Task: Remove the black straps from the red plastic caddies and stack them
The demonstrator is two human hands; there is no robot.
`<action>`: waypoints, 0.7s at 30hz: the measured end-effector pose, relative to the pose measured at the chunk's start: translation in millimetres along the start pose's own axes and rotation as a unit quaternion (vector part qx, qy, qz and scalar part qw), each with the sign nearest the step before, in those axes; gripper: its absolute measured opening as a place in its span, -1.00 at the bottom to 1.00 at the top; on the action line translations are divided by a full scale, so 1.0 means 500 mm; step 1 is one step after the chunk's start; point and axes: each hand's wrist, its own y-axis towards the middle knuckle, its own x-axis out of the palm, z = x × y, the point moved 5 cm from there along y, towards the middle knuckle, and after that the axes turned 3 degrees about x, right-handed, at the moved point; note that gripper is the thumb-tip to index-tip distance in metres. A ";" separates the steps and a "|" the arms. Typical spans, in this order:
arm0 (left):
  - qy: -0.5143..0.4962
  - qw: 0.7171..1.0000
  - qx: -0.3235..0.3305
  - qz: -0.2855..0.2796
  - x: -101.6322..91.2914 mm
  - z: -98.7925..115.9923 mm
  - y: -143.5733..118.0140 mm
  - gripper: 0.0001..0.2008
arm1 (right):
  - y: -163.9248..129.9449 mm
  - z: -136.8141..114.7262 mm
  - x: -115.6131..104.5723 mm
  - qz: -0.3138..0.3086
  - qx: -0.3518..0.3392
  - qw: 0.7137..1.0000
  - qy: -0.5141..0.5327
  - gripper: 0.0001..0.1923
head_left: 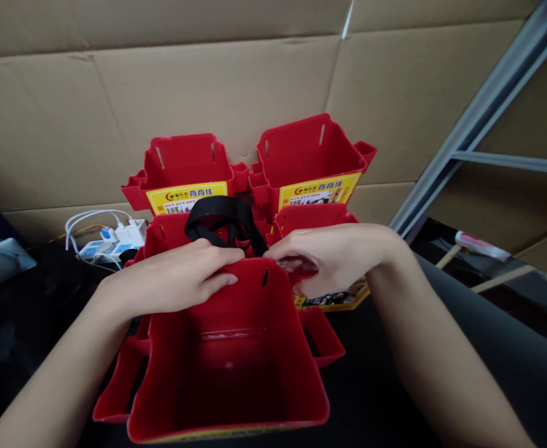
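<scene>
A red plastic bin (pixel 229 373) with side loops stands open towards me, its tall back wall pierced by a slot near the right corner. My left hand (pixel 184 277) pinches the left part of that wall's rim, thumb inside and fingers over the top. Behind the wall, a black strap (pixel 221 211) loops up and runs down towards my right hand (pixel 320 258). The right fingers are curled at the rim near the slot, seemingly closed on the strap's end; their tips are partly hidden behind the wall.
More red bins with yellow labels, such as the back left one (pixel 184 162) and the back right one (pixel 310 149), stand behind. A power strip (pixel 114 242) with white cables lies at left. Cardboard (pixel 208 93) forms the back; a metal frame (pixel 469 124) rises at right.
</scene>
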 end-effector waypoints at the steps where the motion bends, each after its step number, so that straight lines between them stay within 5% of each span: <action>1: -0.006 1.000 -0.001 -0.007 0.000 0.000 0.000 -0.87 | 0.001 0.003 0.001 -0.012 -0.009 1.000 0.020 -0.65; 6: -0.001 1.000 -0.007 -0.008 0.003 -0.002 0.001 -0.85 | 0.011 0.005 0.009 -0.048 -0.001 0.993 0.103 -0.62; 12: 0.022 0.999 -0.020 0.012 0.008 -0.004 0.002 -0.76 | 0.030 -0.012 -0.003 0.125 0.123 0.978 -0.117 -0.63; 21: 0.008 1.000 0.014 0.016 0.003 -0.002 0.009 -0.85 | 0.022 -0.020 0.004 0.121 0.150 0.968 -0.161 -0.92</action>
